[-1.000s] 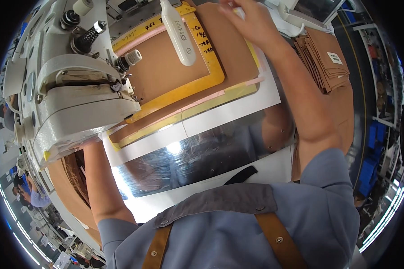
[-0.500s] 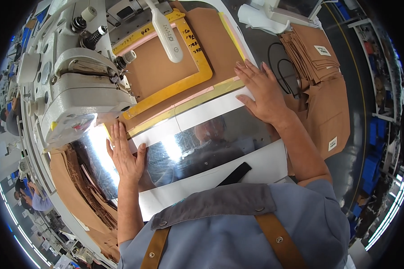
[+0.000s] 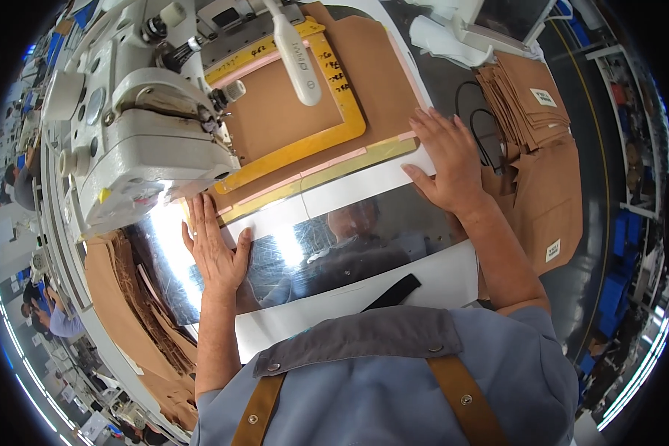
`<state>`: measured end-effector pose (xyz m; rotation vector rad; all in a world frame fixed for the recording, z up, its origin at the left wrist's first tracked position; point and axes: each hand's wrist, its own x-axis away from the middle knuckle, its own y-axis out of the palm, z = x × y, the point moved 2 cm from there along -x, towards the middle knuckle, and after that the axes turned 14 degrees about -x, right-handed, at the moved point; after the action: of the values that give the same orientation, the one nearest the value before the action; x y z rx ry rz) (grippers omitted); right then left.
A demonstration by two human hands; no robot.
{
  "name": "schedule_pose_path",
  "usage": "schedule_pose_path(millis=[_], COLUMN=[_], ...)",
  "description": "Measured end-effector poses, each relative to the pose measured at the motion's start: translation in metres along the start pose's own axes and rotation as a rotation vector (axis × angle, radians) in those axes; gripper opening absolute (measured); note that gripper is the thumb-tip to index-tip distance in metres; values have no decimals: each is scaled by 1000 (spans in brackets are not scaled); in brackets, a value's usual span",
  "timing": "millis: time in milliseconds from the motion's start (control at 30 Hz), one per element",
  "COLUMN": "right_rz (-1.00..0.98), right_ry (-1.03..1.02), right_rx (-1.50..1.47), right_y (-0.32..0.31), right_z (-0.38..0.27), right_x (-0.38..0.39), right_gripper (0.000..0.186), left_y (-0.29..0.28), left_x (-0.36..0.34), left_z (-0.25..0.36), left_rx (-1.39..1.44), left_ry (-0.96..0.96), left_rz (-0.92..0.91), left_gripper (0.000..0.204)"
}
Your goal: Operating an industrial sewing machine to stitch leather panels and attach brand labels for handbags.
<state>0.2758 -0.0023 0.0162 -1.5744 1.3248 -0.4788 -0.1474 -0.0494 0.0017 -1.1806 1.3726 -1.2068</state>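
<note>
- Grip: my left hand [image 3: 214, 253] lies palm down, fingers extended, thumb spread, closed on nothing; its fingertips rest at the left near corner of the brown panel [image 3: 383, 67].
- My right hand [image 3: 451, 163] is likewise flat and empty, fingertips at the panel's right near corner, thumb over the white sheet [image 3: 386, 171].
- Panel located beyond my hands, partly beneath the yellow frame [image 3: 305, 150]; a yellow-green strip [image 3: 327, 175] runs along its near edge.
- Handling, in my judgement: press evenly with both palms, keep the near edge straight, and move both hands together so the panel neither skews nor buckles.
- Left fingers, I judge, should stay clear of the sewing machine head [image 3: 163, 156], which stands close by.
- Shiny metal plate [image 3: 424, 223] lies nearer me, under the white sheet.
- Brown pieces [image 3: 520, 97] are stacked at far right; more [image 3: 126, 312] lie at near left.
- Containers: what look like blue bins [image 3: 615, 297] sit on the right-hand rack; contents cannot be told.
</note>
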Motion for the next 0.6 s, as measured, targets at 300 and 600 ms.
schedule_pose_path(millis=[300, 600], right_rz=[201, 283], right_ry=[96, 140], right_rx=[-186, -624], right_y=[6, 50], right_z=[55, 106], right_x=[-89, -198], right_gripper=[53, 66], left_y=[-2, -1], left_x=[9, 13], left_z=[-2, -3], left_rx=[-11, 38], left_ry=[-12, -61], left_rz=[-16, 12], left_gripper=[96, 95])
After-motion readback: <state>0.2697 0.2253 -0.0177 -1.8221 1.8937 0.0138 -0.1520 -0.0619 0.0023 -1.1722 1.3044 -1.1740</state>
